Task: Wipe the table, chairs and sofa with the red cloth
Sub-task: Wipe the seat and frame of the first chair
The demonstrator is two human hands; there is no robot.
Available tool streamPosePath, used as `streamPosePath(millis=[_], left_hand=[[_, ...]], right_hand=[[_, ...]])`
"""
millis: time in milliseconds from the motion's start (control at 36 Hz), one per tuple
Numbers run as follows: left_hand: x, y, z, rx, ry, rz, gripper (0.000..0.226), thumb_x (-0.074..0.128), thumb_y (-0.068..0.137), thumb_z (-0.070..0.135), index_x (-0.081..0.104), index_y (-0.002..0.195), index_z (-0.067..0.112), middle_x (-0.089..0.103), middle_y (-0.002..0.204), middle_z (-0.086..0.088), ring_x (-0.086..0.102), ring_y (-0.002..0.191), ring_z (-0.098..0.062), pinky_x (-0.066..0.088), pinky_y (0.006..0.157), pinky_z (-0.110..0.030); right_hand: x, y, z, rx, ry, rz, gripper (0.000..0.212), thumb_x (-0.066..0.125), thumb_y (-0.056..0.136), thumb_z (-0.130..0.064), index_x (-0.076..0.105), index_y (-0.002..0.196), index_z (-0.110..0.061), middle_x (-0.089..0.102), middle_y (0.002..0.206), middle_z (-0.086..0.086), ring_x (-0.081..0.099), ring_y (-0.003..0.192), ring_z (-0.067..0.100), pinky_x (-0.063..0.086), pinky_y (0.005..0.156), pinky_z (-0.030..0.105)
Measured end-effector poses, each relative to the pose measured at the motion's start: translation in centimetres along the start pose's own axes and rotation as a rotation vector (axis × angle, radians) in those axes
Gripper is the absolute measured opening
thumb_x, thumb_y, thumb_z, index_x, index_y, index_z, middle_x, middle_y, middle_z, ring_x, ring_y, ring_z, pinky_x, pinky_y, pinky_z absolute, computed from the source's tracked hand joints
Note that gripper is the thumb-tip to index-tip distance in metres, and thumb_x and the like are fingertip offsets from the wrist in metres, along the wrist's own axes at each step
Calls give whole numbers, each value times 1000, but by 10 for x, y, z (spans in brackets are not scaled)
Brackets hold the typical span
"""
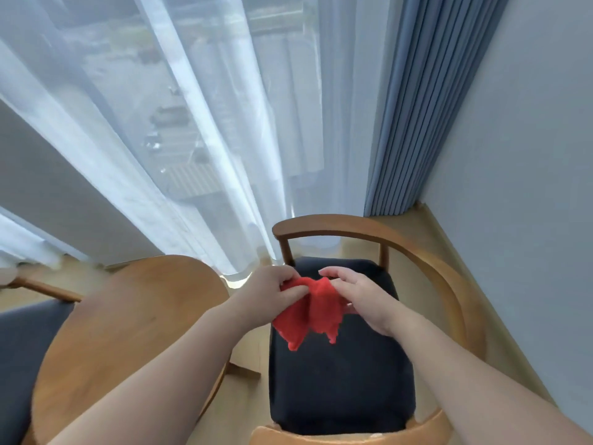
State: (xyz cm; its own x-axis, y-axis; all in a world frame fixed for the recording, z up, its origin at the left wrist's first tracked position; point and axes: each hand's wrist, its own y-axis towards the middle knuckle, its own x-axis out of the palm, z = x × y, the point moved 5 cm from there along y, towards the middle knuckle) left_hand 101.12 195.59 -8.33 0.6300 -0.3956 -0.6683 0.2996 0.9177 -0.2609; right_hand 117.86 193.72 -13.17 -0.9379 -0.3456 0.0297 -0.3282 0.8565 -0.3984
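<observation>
both hands meet over the chair: left hand [272, 292] has its fingers curled tight around the top edge of the red cloth [308, 313], and right hand [359, 297] pinches the opposite edge between thumb and fingers, forefinger half straight. the cloth hangs bunched between them at about 6 o'clock in my view, its loose corners dangling just above the dark seat cushion [340, 374] without clearly touching it. i read this two-handed hold as refolding or spreading the cloth to get a usable face before it goes down on the chair [353, 224].

the round wooden table [134, 316] sits at 8 o'clock, close beside the chair, and a second dark-cushioned chair [22, 348] shows at 9 o'clock beyond it. sheer curtain [192, 123] fills 12 o'clock, blue curtain [426, 107] hangs at 2 o'clock. no sofa is in view.

my guess is the chair is the piece in hand; whether the table is done i cannot tell.
</observation>
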Motion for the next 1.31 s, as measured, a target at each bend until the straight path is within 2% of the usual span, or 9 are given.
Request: streamPosePath(millis=[167,278,417,472,750,944,1139,1222,1306], left_hand=[[3,21,-3,-36,56,1,17,61,88,38,64,77,25,62,73,6,58,71,-10,46,62,-22],[-2,37,-13,-59,66,-9,17,61,86,39,65,79,25,63,76,5,60,73,-12,52,66,-27],[-14,64,-38,-42,43,-53,11,65,82,42,62,76,33,62,74,10,59,72,-7,51,65,-25],[-21,80,-54,-36,18,-114,13,71,78,41,65,87,32,64,80,11,60,74,-5,48,63,-22],[-49,184,-150,-13,-25,-53,29,63,79,10,61,104,25,63,100,11,58,93,-11,47,82,-27],[-36,251,-197,28,-58,56,18,64,82,7,60,94,20,63,98,1,60,82,-16,45,74,-27],[-26,312,-228,55,-35,186,21,65,83,9,63,103,13,60,104,-3,58,93,-18,46,88,-29],[-18,321,-245,49,15,211,27,62,83,9,62,110,13,56,113,-2,55,98,-14,40,88,-21],[-10,314,-261,71,63,208,26,58,85,8,61,110,15,56,114,0,55,99,-14,36,84,-18]], right_hand=[[-4,2,-5,-169,-73,-48,31,62,89,-40,51,118,-44,63,117,-11,58,110,3,48,89,16],[-4,18,-7,-164,-117,-59,52,77,75,-43,51,120,-44,61,115,-14,61,104,4,53,80,20],[-2,56,-16,-200,-382,162,6,67,87,-21,65,88,-27,69,79,-4,67,73,12,55,69,27],[-2,76,-15,-179,-438,228,10,61,90,-22,65,82,-28,68,76,-6,64,73,8,52,71,28],[-3,196,2,-54,-494,452,19,58,94,-25,49,110,-29,58,97,-10,54,87,4,38,67,14],[-20,275,32,11,-561,533,50,54,96,-24,35,142,-21,54,129,4,52,116,22,42,93,29],[-47,343,40,-13,-706,616,46,53,96,-25,39,139,-17,52,125,7,52,114,27,38,89,28],[-40,361,52,0,-1001,564,59,50,97,-34,27,148,-14,24,152,16,27,139,32,28,112,37],[-13,367,63,-200,-1297,291,67,44,98,-43,18,152,-14,5,161,9,3,148,27,8,120,46]])
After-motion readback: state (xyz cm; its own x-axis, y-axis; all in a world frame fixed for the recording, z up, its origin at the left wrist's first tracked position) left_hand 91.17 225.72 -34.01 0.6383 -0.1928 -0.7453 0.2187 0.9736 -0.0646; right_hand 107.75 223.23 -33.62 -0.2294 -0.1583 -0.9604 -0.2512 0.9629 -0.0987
